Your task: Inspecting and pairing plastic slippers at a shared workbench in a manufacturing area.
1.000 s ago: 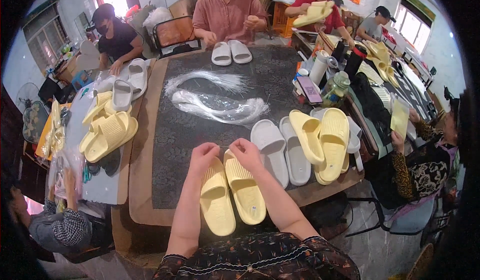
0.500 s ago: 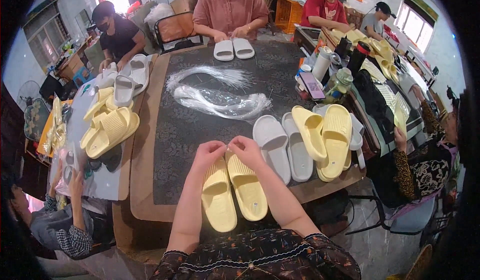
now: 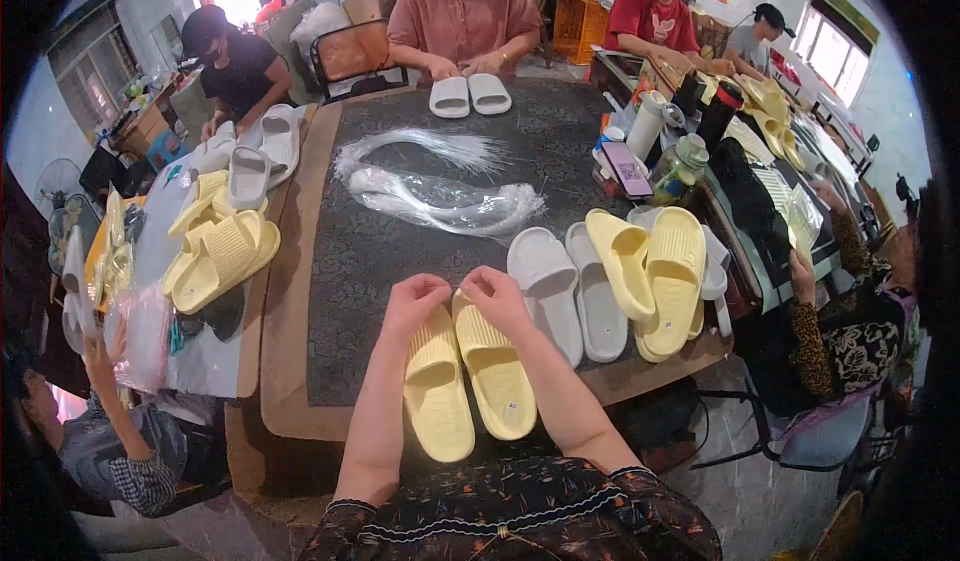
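A pair of pale yellow slippers lies side by side at the near edge of the table, toes pointing away from me: a left slipper [image 3: 437, 406] and a right slipper [image 3: 502, 391]. Over their toe ends are my left hand [image 3: 417, 303] and my right hand [image 3: 494, 299], fingertips pinched close together with a small gap between them. Whatever the fingers hold is too thin or hidden to make out. Beyond my hands, a bundle of clear plastic strands [image 3: 440, 203] spreads across the dark patterned table mat [image 3: 350, 291].
Grey slippers [image 3: 546, 286] and stacked yellow slippers [image 3: 672, 281] stand close to my right. On the left table is another yellow pair [image 3: 225, 256]. Bottles [image 3: 682, 166] and a phone [image 3: 626, 170] sit at the right. Across, a person handles white slippers [image 3: 470, 96]; other people work around.
My fingertips have moved slightly apart; the yellow slippers under them stay about where they were. At the left, a person's hands have shifted outward with grey slippers.
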Demonstrator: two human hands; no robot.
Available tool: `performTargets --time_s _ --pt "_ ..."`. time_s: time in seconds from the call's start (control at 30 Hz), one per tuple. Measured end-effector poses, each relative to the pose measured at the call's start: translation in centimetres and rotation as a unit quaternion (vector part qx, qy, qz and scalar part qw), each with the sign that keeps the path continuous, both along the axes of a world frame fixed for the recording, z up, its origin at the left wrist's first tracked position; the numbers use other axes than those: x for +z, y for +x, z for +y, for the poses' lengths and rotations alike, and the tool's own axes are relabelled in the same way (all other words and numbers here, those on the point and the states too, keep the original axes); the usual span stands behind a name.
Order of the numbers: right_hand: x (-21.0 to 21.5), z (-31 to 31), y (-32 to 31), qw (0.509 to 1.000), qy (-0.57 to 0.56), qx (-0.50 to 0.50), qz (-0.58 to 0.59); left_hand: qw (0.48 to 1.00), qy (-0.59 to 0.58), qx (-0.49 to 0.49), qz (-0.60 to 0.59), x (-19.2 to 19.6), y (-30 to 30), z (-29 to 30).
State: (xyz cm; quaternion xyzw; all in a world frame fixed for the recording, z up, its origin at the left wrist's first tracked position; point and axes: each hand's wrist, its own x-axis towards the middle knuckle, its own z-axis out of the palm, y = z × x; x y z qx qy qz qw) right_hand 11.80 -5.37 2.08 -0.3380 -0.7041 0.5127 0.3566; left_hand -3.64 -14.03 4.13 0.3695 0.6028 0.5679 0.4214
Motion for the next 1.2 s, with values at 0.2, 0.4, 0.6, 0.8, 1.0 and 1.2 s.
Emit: performTargets --time_s 0.2,0.4,0.6,0.8,1.0,1.2 --pt "0.5 -0.3 0.1 0.998 0.061 0.005 -0.013 0.999 -0.036 -0.02 0.031 1.1 0.3 -0.3" --pt "-0.1 0.0 0.2 1.0 0.0 -0.004 0.001 0.999 0.002 0.03 0.01 0.2 -0.1 -0.1" --pt "0.0 -0.1 0.1 1.0 0.002 -0.007 0.004 0.999 0.002 0.024 0.035 0.7 -0.1 -0.4" --pt "0.7 -0.5 0.4 0.995 0.077 0.027 -0.058 0.998 -0.005 -0.044 0.049 0.4 0.1 -0.4" --pt "-0.3 0.0 0.2 0.999 -0.028 0.006 0.031 0.999 -0.023 0.027 0.022 0.8 0.2 -0.2" --pt "2.2 -1.0 0.4 1.0 -0.027 0.012 -0.009 0.999 0.001 0.01 0.033 0.5 0.1 -0.3"
